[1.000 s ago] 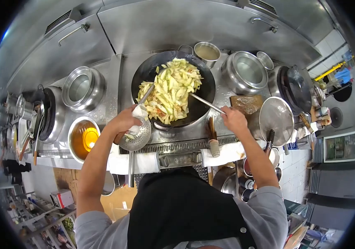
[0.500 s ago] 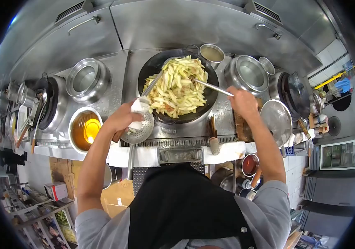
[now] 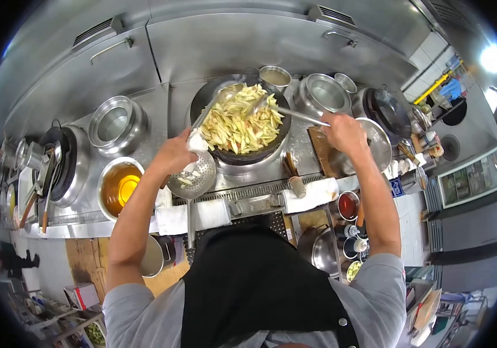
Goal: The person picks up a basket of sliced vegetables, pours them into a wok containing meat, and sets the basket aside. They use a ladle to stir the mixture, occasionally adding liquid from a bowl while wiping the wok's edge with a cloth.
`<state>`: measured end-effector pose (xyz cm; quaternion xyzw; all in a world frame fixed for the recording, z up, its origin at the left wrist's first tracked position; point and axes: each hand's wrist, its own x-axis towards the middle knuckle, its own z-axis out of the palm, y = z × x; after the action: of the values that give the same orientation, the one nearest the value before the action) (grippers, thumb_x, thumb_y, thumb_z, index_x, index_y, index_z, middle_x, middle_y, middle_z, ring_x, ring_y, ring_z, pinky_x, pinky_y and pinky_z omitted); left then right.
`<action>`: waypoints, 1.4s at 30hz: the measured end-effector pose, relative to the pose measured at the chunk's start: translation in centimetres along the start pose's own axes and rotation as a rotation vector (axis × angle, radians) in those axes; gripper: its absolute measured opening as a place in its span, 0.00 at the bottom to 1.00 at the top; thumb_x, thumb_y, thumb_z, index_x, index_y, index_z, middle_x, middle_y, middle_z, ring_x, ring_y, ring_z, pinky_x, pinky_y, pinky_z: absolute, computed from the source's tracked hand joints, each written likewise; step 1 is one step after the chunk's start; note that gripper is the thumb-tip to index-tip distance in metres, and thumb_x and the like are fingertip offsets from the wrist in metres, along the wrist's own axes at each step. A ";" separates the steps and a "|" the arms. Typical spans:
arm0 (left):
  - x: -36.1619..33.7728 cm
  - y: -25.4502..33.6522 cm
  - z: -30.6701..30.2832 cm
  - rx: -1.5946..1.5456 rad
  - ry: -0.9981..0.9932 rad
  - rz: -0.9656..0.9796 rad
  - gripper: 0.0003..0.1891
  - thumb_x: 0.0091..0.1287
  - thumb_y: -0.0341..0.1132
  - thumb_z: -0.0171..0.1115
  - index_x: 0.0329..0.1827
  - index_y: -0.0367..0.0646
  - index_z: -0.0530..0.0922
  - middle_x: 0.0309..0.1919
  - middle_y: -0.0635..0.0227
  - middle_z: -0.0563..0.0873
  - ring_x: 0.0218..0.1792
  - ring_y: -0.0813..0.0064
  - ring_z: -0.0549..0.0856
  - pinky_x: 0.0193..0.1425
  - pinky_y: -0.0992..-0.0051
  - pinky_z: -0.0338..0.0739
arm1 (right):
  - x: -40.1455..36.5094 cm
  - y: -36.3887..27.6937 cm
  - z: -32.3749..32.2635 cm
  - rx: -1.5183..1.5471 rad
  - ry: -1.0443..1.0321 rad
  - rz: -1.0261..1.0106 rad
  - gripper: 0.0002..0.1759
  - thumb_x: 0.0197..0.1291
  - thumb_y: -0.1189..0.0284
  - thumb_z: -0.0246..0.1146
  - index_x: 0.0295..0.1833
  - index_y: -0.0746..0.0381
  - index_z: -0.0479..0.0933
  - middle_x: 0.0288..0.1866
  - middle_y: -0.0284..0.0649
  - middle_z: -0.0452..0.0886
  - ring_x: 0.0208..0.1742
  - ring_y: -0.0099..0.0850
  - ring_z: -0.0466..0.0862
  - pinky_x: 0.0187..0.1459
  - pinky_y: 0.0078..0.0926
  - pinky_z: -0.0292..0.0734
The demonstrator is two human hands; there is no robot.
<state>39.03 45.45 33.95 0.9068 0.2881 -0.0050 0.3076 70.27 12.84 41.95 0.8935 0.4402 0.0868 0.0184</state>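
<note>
A large black wok (image 3: 202,99) holds a heap of pale green and yellow sliced food (image 3: 238,123). My left hand (image 3: 174,154) is closed round a white cloth (image 3: 197,141) and the handle of a metal ladle (image 3: 228,91), whose head rests in the wok's upper left. My right hand (image 3: 344,133) grips the long metal handle of a second utensil (image 3: 300,116); its head is among the slices, partly hidden. Just below my left hand lies a perforated skimmer (image 3: 198,177) with a few bits of food in it.
A bowl of amber oil (image 3: 111,188) stands at the left, steel pots (image 3: 110,124) behind it. A bamboo brush (image 3: 296,184), folded white towels (image 3: 312,195) and a mesh strainer (image 3: 380,145) are at the right. Red sauce (image 3: 347,206) sits lower right.
The view has shifted and tilted. The right-hand utensil's head, earlier buried in the slices, now shows partly near the heap's top. The slices have been rearranged, and the skimmer is less covered.
</note>
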 end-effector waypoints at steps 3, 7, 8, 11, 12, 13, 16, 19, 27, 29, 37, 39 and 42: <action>1.1 -3.2 1.3 -0.049 0.046 0.028 0.51 0.59 0.43 0.74 0.84 0.28 0.63 0.64 0.35 0.86 0.65 0.38 0.86 0.72 0.55 0.79 | -2.9 -0.6 -1.6 0.012 -0.044 0.071 0.13 0.70 0.61 0.69 0.55 0.52 0.88 0.45 0.50 0.92 0.50 0.53 0.92 0.53 0.54 0.87; 1.9 -5.4 1.2 -0.019 0.040 -0.023 0.51 0.58 0.44 0.73 0.84 0.27 0.63 0.63 0.32 0.85 0.65 0.37 0.85 0.71 0.54 0.80 | -5.8 1.3 -2.4 0.017 -0.190 0.101 0.13 0.70 0.61 0.68 0.57 0.51 0.87 0.46 0.49 0.92 0.51 0.55 0.91 0.54 0.56 0.85; 1.7 -6.0 1.6 -0.020 0.038 -0.032 0.51 0.58 0.44 0.73 0.84 0.27 0.63 0.63 0.32 0.85 0.65 0.37 0.85 0.71 0.54 0.80 | -6.4 1.8 -2.1 0.004 -0.244 0.100 0.13 0.71 0.62 0.68 0.57 0.51 0.87 0.46 0.48 0.92 0.51 0.55 0.91 0.53 0.56 0.85; 0.2 -7.4 4.4 0.072 0.121 -0.066 0.52 0.58 0.43 0.75 0.84 0.27 0.63 0.61 0.32 0.87 0.63 0.40 0.88 0.69 0.55 0.81 | -8.8 1.7 0.3 0.141 -0.276 0.087 0.12 0.71 0.62 0.68 0.56 0.52 0.87 0.45 0.52 0.91 0.50 0.56 0.90 0.54 0.57 0.84; -0.9 -7.0 5.6 -0.133 0.041 -0.132 0.52 0.58 0.43 0.76 0.84 0.27 0.62 0.60 0.33 0.88 0.60 0.41 0.89 0.67 0.57 0.83 | -9.3 1.8 2.2 0.253 -0.312 0.083 0.12 0.72 0.62 0.68 0.55 0.53 0.87 0.45 0.53 0.90 0.50 0.56 0.90 0.54 0.57 0.84; -2.1 -6.9 7.0 -0.335 -0.037 -0.197 0.53 0.58 0.42 0.77 0.84 0.27 0.62 0.59 0.34 0.88 0.58 0.43 0.90 0.65 0.59 0.84 | -9.6 1.3 5.2 0.314 -0.310 0.075 0.12 0.72 0.62 0.68 0.55 0.53 0.87 0.45 0.54 0.90 0.50 0.57 0.90 0.54 0.58 0.83; -3.7 -6.0 14.1 -0.693 0.065 -0.192 0.43 0.62 0.37 0.77 0.82 0.41 0.69 0.47 0.54 0.92 0.37 0.64 0.90 0.29 0.62 0.85 | -9.2 -3.7 15.0 0.489 -0.222 0.066 0.12 0.73 0.63 0.67 0.56 0.55 0.85 0.44 0.57 0.89 0.51 0.59 0.89 0.54 0.61 0.82; -3.7 -0.7 14.8 -1.003 0.011 -0.390 0.31 0.66 0.35 0.75 0.73 0.41 0.78 0.43 0.62 0.92 0.33 0.71 0.88 0.25 0.68 0.80 | -6.8 -5.8 19.0 0.511 -0.186 0.113 0.12 0.73 0.65 0.66 0.57 0.56 0.83 0.44 0.58 0.90 0.50 0.60 0.90 0.54 0.62 0.83; -3.6 5.9 12.7 -1.100 0.157 -0.357 0.12 0.71 0.36 0.71 0.47 0.36 0.88 0.32 0.66 0.90 0.25 0.77 0.83 0.21 0.74 0.74 | -2.2 -0.2 16.0 0.608 -0.113 -0.025 0.14 0.72 0.62 0.69 0.59 0.54 0.84 0.43 0.58 0.90 0.49 0.61 0.90 0.52 0.59 0.83; -3.6 7.5 12.0 -1.043 0.169 -0.356 0.12 0.70 0.37 0.71 0.47 0.36 0.88 0.33 0.66 0.90 0.25 0.76 0.84 0.21 0.73 0.74 | -1.7 1.4 15.1 0.639 -0.115 -0.038 0.15 0.72 0.62 0.69 0.60 0.54 0.84 0.44 0.59 0.90 0.49 0.60 0.90 0.52 0.59 0.83; -2.9 12.7 10.3 -0.830 0.142 -0.364 0.19 0.68 0.39 0.73 0.56 0.36 0.85 0.36 0.65 0.90 0.29 0.74 0.85 0.26 0.70 0.78 | -1.1 7.4 15.3 0.824 -0.154 0.003 0.18 0.72 0.62 0.70 0.63 0.54 0.87 0.51 0.53 0.91 0.52 0.55 0.90 0.56 0.48 0.84; -2.6 13.1 10.4 -0.782 0.147 -0.364 0.27 0.66 0.41 0.75 0.65 0.35 0.81 0.39 0.64 0.91 0.33 0.73 0.86 0.29 0.70 0.80 | -1.3 8.7 16.6 0.871 -0.130 -0.019 0.20 0.72 0.64 0.70 0.66 0.56 0.86 0.45 0.53 0.90 0.46 0.49 0.90 0.51 0.44 0.83; -2.5 13.2 11.0 -0.694 0.173 -0.368 0.34 0.65 0.42 0.76 0.72 0.35 0.77 0.41 0.64 0.91 0.36 0.71 0.87 0.31 0.69 0.82 | -1.4 8.4 19.8 0.964 -0.150 0.015 0.21 0.72 0.64 0.70 0.67 0.57 0.87 0.45 0.54 0.90 0.47 0.47 0.90 0.53 0.43 0.83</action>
<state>45.71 29.45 32.81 0.6793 0.4552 0.1142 0.5642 79.38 7.47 23.23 0.8072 0.4214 -0.1912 -0.3664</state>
